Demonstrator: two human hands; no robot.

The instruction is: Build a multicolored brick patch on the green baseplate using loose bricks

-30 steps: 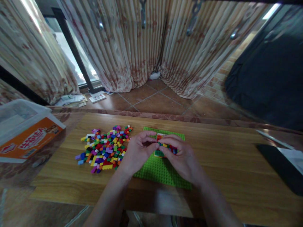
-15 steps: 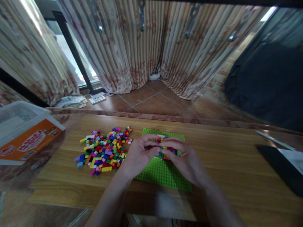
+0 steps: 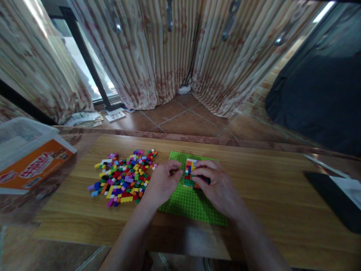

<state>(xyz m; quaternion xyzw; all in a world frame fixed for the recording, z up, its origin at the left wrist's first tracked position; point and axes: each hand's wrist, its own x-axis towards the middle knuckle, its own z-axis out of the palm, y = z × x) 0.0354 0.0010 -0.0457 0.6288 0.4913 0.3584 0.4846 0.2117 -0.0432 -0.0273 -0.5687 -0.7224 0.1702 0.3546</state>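
On a green studded baseplate (image 3: 194,209) sits a low block of toy bricks (image 3: 188,171) in rows of white, orange, red, blue, yellow and green. My right hand (image 3: 216,180) lies over the right part of this block and hides much of it. Its thumb and fingertips come together in a pinch at the bricks; whatever is between them is too small to make out. Just left of the block, my left hand (image 3: 166,180) hovers over the baseplate, thumb and forefinger curled with a small gap and nothing visible between them.
A loose pile of small coloured bricks (image 3: 124,178) spreads over the wooden table (image 3: 270,195) left of the baseplate. Farther left stands a clear plastic box (image 3: 36,162) with an orange label. A black flat object (image 3: 329,199) and white paper lie at the right edge.
My hands have drawn apart. The left hand has moved left off the brick block, uncovering its left rows, while the right hand stays over the block.
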